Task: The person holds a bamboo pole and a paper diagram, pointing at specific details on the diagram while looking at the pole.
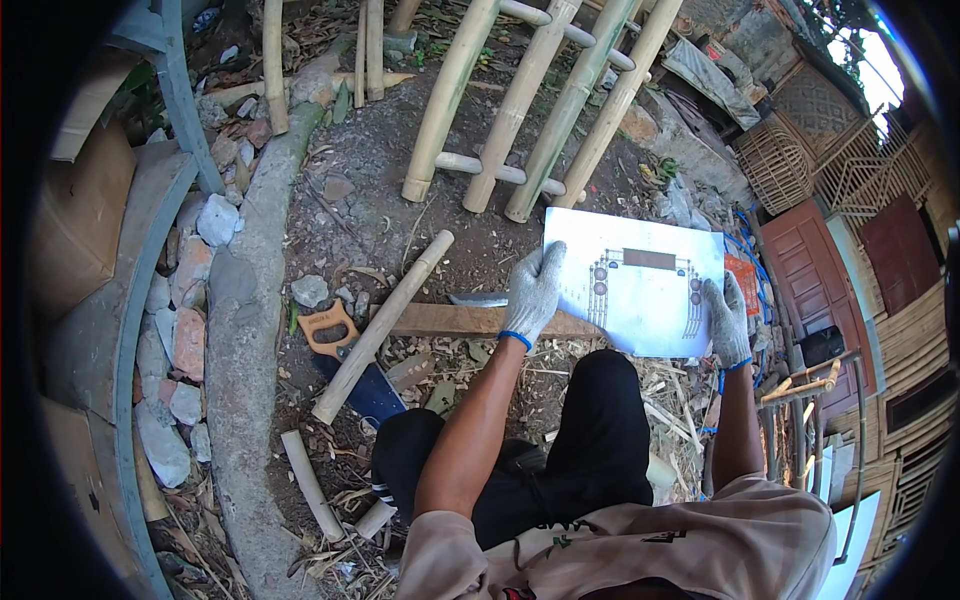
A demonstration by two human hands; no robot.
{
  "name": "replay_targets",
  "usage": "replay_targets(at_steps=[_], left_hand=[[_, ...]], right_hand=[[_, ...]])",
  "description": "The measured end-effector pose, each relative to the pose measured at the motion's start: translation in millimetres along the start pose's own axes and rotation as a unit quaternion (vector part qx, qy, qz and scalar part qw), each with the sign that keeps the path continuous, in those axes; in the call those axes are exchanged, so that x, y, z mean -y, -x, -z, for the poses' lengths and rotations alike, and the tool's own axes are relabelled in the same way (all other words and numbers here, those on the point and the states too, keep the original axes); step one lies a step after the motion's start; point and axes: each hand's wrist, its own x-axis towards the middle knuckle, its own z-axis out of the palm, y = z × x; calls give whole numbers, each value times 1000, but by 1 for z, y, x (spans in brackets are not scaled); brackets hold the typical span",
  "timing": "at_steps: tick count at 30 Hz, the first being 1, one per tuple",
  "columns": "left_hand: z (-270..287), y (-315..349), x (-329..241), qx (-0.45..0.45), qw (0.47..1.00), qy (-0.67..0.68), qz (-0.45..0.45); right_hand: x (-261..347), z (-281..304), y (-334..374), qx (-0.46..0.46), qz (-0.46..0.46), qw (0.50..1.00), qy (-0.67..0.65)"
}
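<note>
Between my two hands I hold a white paper sheet [640, 285] with a printed drawing on it. My left hand [532, 292], in a pale knit glove with a blue cuff, grips its left edge, thumb on top. At the right edge my gloved right hand [728, 318] pinches the sheet, its other fingers partly hidden. Left of my left hand, a cut bamboo pole [385, 325] leans across a wooden plank [450, 319]. A knife blade [478, 299] shows beside the plank. A handsaw with an orange handle [330, 330] lies partly under the pole.
Beyond the sheet stands a bamboo frame [520, 110] of several poles with crosspieces. Shorter bamboo pieces [312, 485] lie at lower left. A stone kerb [245, 330], loose rocks [190, 345] and a blue-grey metal frame [130, 400] line the left. Woven baskets [775, 165] stand at right.
</note>
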Motion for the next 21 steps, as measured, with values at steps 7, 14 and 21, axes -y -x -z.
replay_targets(at_steps=[7,14,21], left_hand=[[-3,3,-10,6,1000,-12,-9],[-2,4,-11,10,1000,-20,0],[-3,3,-10,6,1000,-19,-5]], right_hand=[[-1,-4,2,-7,16,999,28],[4,-7,5,-12,23,1000,8],[6,-8,7,-23,28,999,13]])
